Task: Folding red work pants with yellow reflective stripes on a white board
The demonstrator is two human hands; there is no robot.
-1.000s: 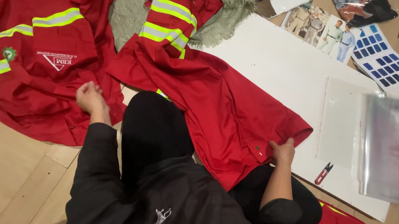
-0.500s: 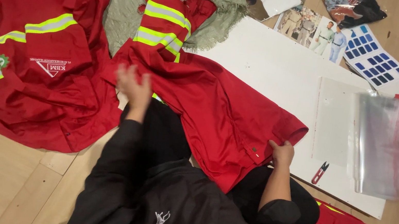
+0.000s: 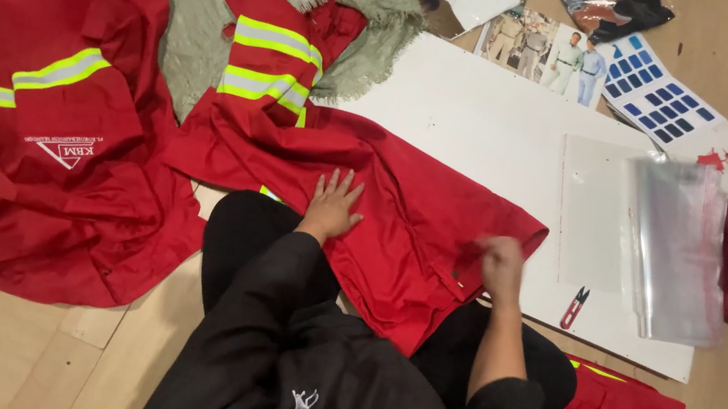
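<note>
On white board (image 3: 490, 118), I see left hand (image 3: 332, 210) flat, fingers spread on red garment (image 3: 401, 210); right hand (image 3: 501, 264) blurred, grip unclear.

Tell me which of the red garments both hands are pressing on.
The red garment spread across the white board, under the left hand and right hand. The other red garments lie untouched.

A red jacket (image 3: 383, 207) is lying spread out in the middle of the frame, partly on a white board and partly on the floor. One sleeve is reaching toward the upper left, and it is showing two shiny yellow and grey stripes. The cloth is lying mostly flat with a few folds. The lower right edge is pointing toward the bottom middle of the frame, and it is looking a bit crumpled there.
</note>
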